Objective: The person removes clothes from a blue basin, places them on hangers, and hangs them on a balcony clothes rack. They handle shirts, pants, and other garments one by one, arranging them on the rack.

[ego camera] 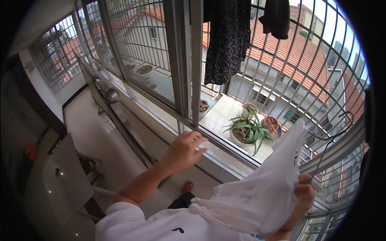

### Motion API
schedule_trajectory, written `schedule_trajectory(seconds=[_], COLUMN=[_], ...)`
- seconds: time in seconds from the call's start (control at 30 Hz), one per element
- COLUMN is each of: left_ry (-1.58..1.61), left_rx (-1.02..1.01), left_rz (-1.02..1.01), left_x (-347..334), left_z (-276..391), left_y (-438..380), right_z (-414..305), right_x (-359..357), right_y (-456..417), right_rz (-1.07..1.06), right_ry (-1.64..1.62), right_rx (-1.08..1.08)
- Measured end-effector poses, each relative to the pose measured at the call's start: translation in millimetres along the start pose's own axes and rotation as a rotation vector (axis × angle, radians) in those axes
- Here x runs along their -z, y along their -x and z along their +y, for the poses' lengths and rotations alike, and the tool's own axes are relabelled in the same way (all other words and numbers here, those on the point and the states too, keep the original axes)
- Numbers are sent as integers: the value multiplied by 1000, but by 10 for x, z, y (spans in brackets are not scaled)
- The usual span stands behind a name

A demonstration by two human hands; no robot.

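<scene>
My right hand (304,192) is closed on the stem of a dark wire clothes hanger (325,140), beside a white cloth garment (259,192). The garment hangs across the front of my body, one corner raised towards the hanger's hook. Whether my fingers also grip the cloth, I cannot tell. My left hand (185,150) is raised over the window sill, fingers apart, with nothing in it. Behind the open window, a dark patterned garment (227,42) and another dark garment (276,19) hang in front of the bars.
Potted plants, among them an aloe-like one (248,129), stand on the ledge outside the sliding window (141,54). Metal bars (301,66) enclose the ledge. A metal rail with a round knob (111,95) runs at the left. A table (69,180) and chairs stand lower left.
</scene>
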State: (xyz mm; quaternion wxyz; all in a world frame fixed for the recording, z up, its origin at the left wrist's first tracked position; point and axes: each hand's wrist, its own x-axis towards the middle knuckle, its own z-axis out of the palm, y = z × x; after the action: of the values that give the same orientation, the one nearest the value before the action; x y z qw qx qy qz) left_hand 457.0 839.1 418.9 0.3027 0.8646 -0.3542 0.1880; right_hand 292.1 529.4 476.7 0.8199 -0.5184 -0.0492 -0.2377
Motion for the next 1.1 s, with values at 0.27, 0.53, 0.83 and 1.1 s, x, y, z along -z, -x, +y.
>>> schedule_trajectory(seconds=[0.27,0.53,0.83,1.1], left_ry=[-734,-1013,-725,-502], left_rx=[194,25,-4,116], left_rz=[-493,-1384,-1261,-1365], left_x=[1,-622,-257,-152], left_z=[-1569,-2329,-2534,-2537], left_y=[728,1123,1707,1560], right_z=[-373,-732,-998,-1139], right_x=[-307,-538,-551,-710], right_y=[-742,-1253,-1759,-2184], right_rz=[-443,-310,-105,403], right_ry=[288,800,1024,1001], right_rx=[705,565,244,128])
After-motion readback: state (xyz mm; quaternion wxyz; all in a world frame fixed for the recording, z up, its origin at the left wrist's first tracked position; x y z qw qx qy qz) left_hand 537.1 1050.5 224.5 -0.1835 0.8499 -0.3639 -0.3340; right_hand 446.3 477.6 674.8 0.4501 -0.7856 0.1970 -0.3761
